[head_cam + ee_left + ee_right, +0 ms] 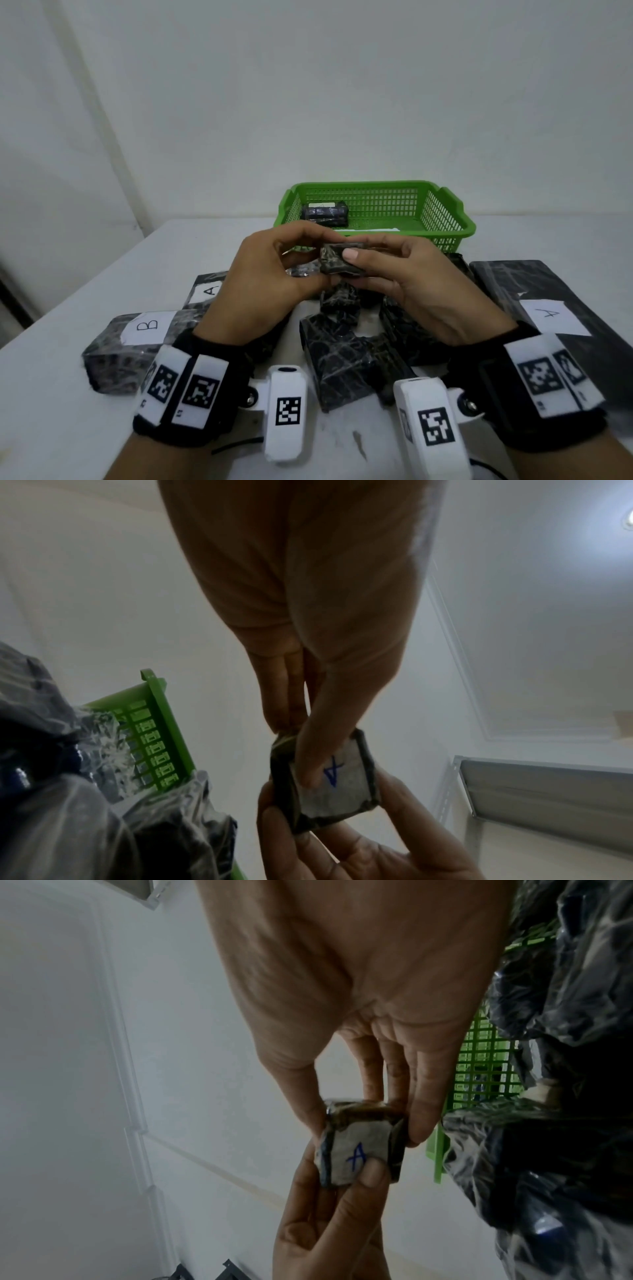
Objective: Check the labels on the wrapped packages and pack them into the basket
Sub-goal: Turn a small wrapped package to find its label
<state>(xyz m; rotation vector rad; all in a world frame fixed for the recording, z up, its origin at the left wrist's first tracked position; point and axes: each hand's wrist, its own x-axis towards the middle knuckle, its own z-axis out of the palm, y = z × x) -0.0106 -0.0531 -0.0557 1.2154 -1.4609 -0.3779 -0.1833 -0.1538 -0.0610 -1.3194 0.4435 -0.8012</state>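
Note:
A small package [340, 263] in dark crinkled wrap is held above the table by both hands, just in front of the green basket [455, 205]. My left hand [291, 260] pinches its left end and my right hand [373, 263] grips its right end, thumb on top. Its white label [346, 785] with a blue "A" faces down toward the wrist cameras. In the left wrist view my left thumb lies partly over the label. The same label [356, 1153] shows in the right wrist view. One wrapped package [325, 213] lies inside the basket at its left.
On the white table [51, 411], several wrapped packages lie under and around my hands: one labelled "B" [137, 342] at left, one labelled "A" [209, 291] behind it, a long one labelled "A" [548, 315] at right, and unlabelled ones [342, 353] in the middle. A wall stands close behind the basket.

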